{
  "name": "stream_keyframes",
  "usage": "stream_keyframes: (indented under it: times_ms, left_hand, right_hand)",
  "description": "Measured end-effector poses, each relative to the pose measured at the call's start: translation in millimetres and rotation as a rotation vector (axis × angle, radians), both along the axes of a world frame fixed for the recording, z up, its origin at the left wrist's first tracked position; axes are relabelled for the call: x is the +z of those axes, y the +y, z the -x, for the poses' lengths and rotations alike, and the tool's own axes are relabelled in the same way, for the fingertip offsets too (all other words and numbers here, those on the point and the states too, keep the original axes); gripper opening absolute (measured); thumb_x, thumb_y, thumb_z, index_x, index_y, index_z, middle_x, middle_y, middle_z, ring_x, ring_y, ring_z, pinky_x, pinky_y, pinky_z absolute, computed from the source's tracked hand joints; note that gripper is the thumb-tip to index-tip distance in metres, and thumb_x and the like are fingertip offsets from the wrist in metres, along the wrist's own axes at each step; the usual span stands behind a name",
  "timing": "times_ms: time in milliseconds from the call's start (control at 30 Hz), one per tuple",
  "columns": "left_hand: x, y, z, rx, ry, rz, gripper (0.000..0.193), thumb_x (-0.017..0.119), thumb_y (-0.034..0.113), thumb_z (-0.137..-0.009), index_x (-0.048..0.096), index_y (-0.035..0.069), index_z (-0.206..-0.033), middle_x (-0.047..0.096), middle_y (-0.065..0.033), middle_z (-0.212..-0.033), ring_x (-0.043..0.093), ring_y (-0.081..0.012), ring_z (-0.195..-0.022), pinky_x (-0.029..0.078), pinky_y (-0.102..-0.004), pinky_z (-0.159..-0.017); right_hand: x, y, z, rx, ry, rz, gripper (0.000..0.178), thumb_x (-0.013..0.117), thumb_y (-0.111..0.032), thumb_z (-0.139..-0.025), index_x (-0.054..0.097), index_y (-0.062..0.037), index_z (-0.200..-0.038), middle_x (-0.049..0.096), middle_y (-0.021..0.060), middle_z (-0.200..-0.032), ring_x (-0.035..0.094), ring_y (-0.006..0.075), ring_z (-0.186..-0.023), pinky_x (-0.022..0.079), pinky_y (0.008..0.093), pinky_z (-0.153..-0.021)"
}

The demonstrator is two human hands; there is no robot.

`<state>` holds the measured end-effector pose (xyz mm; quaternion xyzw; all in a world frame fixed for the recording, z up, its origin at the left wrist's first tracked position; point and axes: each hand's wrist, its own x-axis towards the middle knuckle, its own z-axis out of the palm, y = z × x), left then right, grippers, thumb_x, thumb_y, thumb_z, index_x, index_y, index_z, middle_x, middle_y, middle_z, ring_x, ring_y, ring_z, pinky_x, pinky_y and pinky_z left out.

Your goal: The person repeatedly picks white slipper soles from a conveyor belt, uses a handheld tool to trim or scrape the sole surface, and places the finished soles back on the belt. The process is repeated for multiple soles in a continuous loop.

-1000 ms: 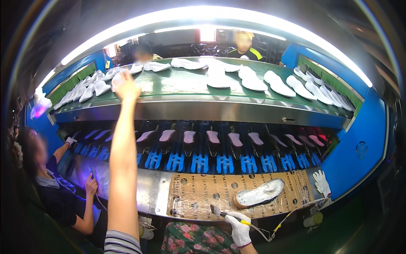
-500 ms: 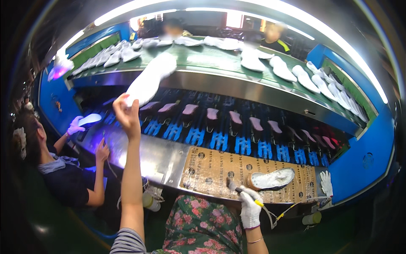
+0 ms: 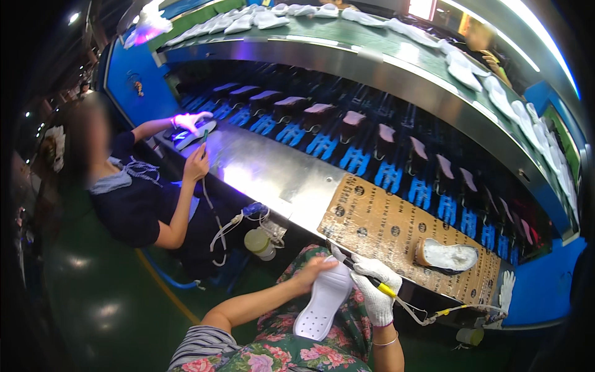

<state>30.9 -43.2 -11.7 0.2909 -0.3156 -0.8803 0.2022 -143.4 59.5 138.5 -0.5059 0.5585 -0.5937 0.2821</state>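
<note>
My bare left hand [image 3: 314, 273] is closed on the upper end of a white shoe sole [image 3: 323, 304], which hangs over my flowered apron with a pattern of small holes at its lower end. My right hand [image 3: 375, 286], in a white knit glove, grips a glue brush [image 3: 341, 255] with a yellow-banded handle and a thin hose trailing right. The brush head lies close to the sole's upper end; whether they touch I cannot tell. On the brown printed sheet [image 3: 383, 228] ahead rests a shoe upper [image 3: 454, 256] with its whitish underside up.
Uppers hang in a row [image 3: 290, 102] over blue holders. White soles [image 3: 460, 69] line the green conveyor [image 3: 396, 40] above. At left a co-worker [image 3: 133, 192] holds a sole and a thin hosed tool. A spare glove [image 3: 507, 290] and a pale container [image 3: 259, 243] are near the bench edge.
My left hand has brought the white sole down from near the conveyor to my lap. The brush in my right hand now points at it. The view has turned left.
</note>
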Motion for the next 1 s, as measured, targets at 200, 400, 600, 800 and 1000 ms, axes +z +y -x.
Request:
stream_keyframes:
  times_ms: [200, 400, 600, 800, 1000]
  left_hand:
    - [-5, 61, -34, -0.319, 0.392, -0.509, 0.091, 0.033, 0.075, -0.101, 0.044, 0.003, -0.155, 0.066, -0.0218, -0.136, 0.068, -0.0345, -0.119, 0.053, -0.0493, -0.106]
    - [29, 24, -5, 0.047, 0.246, -0.524, 0.115, 0.019, 0.095, -0.088, 0.049, 0.004, -0.151, 0.067, -0.022, -0.132, 0.069, -0.0388, -0.115, 0.053, -0.0524, -0.105]
    - [45, 16, 25, 0.033, 0.574, -0.274, 0.096, 0.019, 0.084, -0.099, 0.023, 0.016, -0.167, 0.037, -0.0118, -0.166, 0.04, -0.0326, -0.15, 0.031, -0.0483, -0.126]
    - [56, 31, 34, 0.06, 0.089, -0.013, 0.102, 0.015, 0.087, -0.095, 0.022, 0.015, -0.167, 0.04, -0.0108, -0.164, 0.043, -0.0285, -0.148, 0.035, -0.0459, -0.124]
    - [40, 27, 31, 0.164, 0.132, 0.025, 0.102, 0.018, 0.088, -0.095, 0.021, 0.016, -0.166, 0.039, -0.0116, -0.164, 0.042, -0.0296, -0.149, 0.035, -0.0458, -0.124]
  right_hand:
    - [-13, -10, 2, 0.001, 0.033, 0.078, 0.017, 0.081, 0.003, -0.078, 0.079, -0.0014, -0.094, 0.079, 0.0158, -0.101, 0.077, 0.0263, -0.093, 0.059, 0.0345, -0.085]
    - [-4, -18, 9, -0.016, 0.241, 0.148, 0.022, 0.082, 0.001, -0.075, 0.079, -0.0052, -0.095, 0.078, 0.0136, -0.095, 0.074, 0.0284, -0.083, 0.058, 0.0363, -0.077]
    - [-11, -35, 25, -0.067, 0.562, 0.357, 0.033, 0.08, -0.001, -0.073, 0.079, -0.0075, -0.105, 0.079, 0.0122, -0.107, 0.076, 0.0304, -0.096, 0.058, 0.0395, -0.083]
    - [-30, -27, 7, -0.054, 0.6, 0.312, 0.037, 0.079, -0.004, -0.073, 0.078, -0.0088, -0.109, 0.078, 0.0118, -0.11, 0.075, 0.0294, -0.1, 0.058, 0.0419, -0.085]
    - [-25, -22, 21, -0.019, 0.39, 0.293, 0.031, 0.08, -0.005, -0.074, 0.078, -0.0089, -0.104, 0.078, 0.0136, -0.111, 0.075, 0.031, -0.098, 0.058, 0.0405, -0.084]
